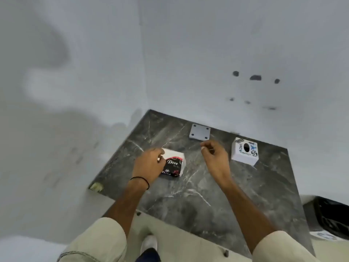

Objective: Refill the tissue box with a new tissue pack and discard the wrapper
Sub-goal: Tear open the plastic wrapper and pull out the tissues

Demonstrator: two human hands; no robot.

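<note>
A tissue pack (174, 164) in a black, white and red "Dove" wrapper lies on the dark marble table (217, 195), left of middle. My left hand (149, 164) rests on its left side and grips it, hiding that edge. A white cube-shaped tissue box (244, 151) with a dark oval slot on top and printed logos stands at the far right of the table. My right hand (214, 156) hovers between the pack and the box, fingers curled, with the thumb and forefinger pinched on what looks like a thin clear strip; I cannot make out what it is.
A small grey square plate (199, 133) with corner holes sits at the table's back edge against the white wall. A black basket-like object (332, 216) stands past the table's right edge. The table's left edge drops to a pale floor. My foot (150, 242) shows below.
</note>
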